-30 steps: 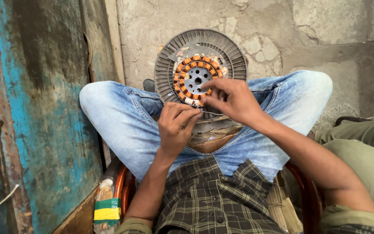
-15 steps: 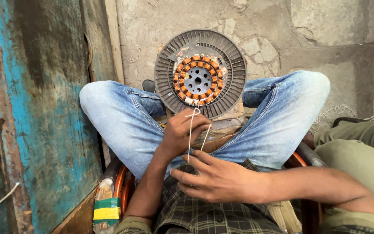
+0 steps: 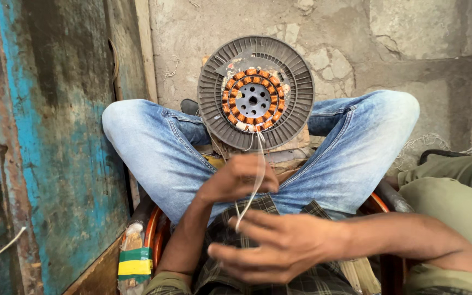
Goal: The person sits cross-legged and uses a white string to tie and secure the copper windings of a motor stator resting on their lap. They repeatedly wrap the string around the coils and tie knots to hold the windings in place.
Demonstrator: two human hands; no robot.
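A cracked, grey concrete floor (image 3: 411, 49) carries everything here. A round grey finned disc (image 3: 256, 93) with a ring of copper-wound coils stands on edge between the seated person's knees, propped on a block (image 3: 296, 143). Tangled pale wire (image 3: 432, 143) lies on the floor.

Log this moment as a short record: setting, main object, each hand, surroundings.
setting: person seated cross-legged in blue jeans on a concrete floor
main object: round grey stator with copper coils, propped between the knees
thread: pale strand running from the stator's lower edge to the hands
left hand: raised, beside the strand
right hand: fingers spread, strand end at its fingertips
left side: worn blue door
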